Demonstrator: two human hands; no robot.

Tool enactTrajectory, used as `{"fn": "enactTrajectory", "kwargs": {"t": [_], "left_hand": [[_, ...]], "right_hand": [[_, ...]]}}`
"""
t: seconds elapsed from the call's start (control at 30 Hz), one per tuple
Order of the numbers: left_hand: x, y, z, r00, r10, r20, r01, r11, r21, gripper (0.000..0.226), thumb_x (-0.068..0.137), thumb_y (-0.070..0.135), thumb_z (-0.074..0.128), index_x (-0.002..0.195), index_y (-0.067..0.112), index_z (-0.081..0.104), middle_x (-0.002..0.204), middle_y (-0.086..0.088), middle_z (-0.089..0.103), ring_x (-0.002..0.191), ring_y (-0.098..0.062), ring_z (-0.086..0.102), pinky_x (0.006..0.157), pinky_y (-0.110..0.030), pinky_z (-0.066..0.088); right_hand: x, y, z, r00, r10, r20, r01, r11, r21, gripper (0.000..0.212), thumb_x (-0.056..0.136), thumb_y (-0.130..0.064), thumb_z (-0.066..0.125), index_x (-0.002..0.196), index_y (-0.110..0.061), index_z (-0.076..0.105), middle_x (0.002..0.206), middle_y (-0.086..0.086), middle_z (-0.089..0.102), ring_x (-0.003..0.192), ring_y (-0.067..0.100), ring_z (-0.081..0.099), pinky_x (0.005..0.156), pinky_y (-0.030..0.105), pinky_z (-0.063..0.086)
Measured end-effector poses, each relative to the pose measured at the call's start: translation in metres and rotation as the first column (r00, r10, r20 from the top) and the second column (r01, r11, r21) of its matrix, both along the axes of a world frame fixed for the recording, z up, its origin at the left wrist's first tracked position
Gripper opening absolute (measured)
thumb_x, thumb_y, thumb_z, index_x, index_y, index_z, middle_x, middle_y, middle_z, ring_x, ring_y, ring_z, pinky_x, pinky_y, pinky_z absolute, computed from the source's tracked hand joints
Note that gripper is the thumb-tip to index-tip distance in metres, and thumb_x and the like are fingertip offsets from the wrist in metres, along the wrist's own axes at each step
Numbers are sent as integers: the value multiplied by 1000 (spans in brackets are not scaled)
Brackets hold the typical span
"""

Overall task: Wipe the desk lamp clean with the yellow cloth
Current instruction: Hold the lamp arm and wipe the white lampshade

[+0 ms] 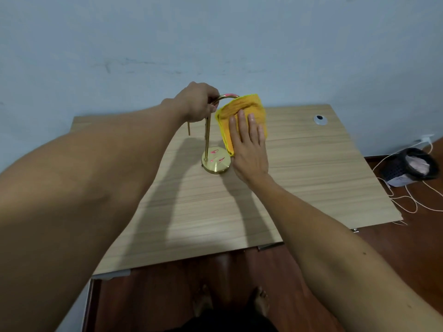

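A brass desk lamp stands on the wooden desk (pixel 299 164), with a round base (pixel 217 164) marked in pink, a thin upright stem and a curved arch at the top. My left hand (pixel 197 104) is closed around the top of the stem where the arch begins. The yellow cloth (pixel 242 110) hangs over the right end of the arch and hides the lamp's head. My right hand (pixel 249 144) lies flat against the cloth, fingers pointing up, pressing it onto the hidden part.
A grommet hole (pixel 320 120) sits in the desk's far right corner. On the floor to the right are a black bin (pixel 412 166) and loose white cables (pixel 407 202). My bare feet (pixel 230 300) stand below the desk's near edge. A pale blue wall rises behind.
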State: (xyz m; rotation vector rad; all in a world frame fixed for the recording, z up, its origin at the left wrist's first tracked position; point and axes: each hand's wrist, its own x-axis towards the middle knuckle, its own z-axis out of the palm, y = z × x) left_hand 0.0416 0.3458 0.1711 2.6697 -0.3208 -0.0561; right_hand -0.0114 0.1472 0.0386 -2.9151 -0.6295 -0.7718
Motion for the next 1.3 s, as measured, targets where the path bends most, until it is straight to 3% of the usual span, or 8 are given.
{"fn": "enactTrajectory", "kwargs": {"t": [0.1,0.2,0.4,0.63,0.8,0.93,1.07,1.3], "left_hand": [[1,-2,1,1000,-16,16,16,1000,22,8,91,13,62,94,13,70,86,-3,66,91,-30,64,84,-44,54],[3,-2,2,1000,-20,20,19,999,32,10,92,15,64,99,11,70,89,-5,66,90,-29,62,83,-41,52],[3,-1,0,1000,-2,9,1,1000,24,7,93,13,62,91,15,69,87,-5,67,91,-31,65,84,-44,55],[2,-4,2,1000,-6,1,6,999,39,5,95,19,62,91,20,63,93,-7,67,91,-31,63,82,-43,54],[2,-2,0,1000,16,-6,-16,1000,20,11,94,16,62,85,22,64,91,-6,68,90,-31,64,82,-43,55],[2,-2,0,1000,16,-13,-16,1000,14,11,93,14,61,85,21,65,91,-7,68,91,-31,64,80,-41,52],[1,-5,3,1000,21,-8,-21,999,35,10,94,13,60,91,18,67,94,-9,69,91,-31,63,79,-42,53],[1,-3,3,999,20,-26,-20,1000,20,7,94,14,63,91,17,69,92,-7,69,92,-30,64,85,-44,55]], "right_hand": [[18,-8,9,984,165,62,-147,963,-225,59,100,-13,42,158,-5,31,167,14,25,155,37,18,124,56,17],[33,0,24,983,182,18,-167,933,-319,54,103,-18,39,154,0,34,164,20,29,154,38,20,125,56,14],[15,-26,17,969,247,-4,-220,855,-469,58,102,-10,24,159,1,19,169,17,17,157,33,12,125,54,16],[36,30,46,992,108,-62,-124,810,-574,57,99,-27,32,149,0,44,157,18,39,147,35,31,123,54,13],[18,-8,27,979,187,-80,-198,787,-584,61,100,-21,30,158,-2,26,166,13,26,154,32,21,127,51,8],[13,-28,22,966,244,-88,-251,794,-554,63,98,-19,42,157,-5,30,161,10,38,143,34,41,123,49,19],[27,1,38,980,192,-46,-190,848,-494,59,98,-23,46,154,-3,38,155,13,46,133,34,50,118,49,24],[19,-21,16,951,257,-170,-308,781,-543,61,96,-18,26,153,1,37,152,15,50,138,35,47,121,47,25]]}}
